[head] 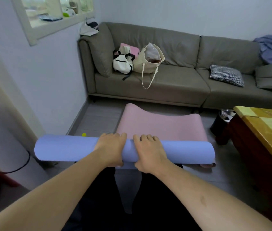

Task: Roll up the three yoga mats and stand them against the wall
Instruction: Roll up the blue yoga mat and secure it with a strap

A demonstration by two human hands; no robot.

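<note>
A long grey leather corner sofa fills the far side of the room, carrying a cream canvas tote bag, a small white backpack with black straps and a black-and-white checked cushion; a yellow-topped wooden table with dark red sides stands at the right edge, with a small black waste bin just beside its far corner. On the grey tiled floor between the person and the sofa lies the flat pink yoga mat, still spread out with its far edge curling upward, so it has not been rolled. Across its near end the lavender-blue yoga mat is wound into a thick tube lying sideways; a short tail of it seems to run back under the person's legs, so the roll looks nearly but not quite finished. The left hand and the right hand sit side by side at the middle of that tube, fingers curled over its top and thumbs tucked under the near side, gripping it. A third mat is not clearly visible, and nothing stands against the pale wall. By that reckoning, the job is at an early stage: one mat almost rolled, one untouched, all the standing left to do.
</note>
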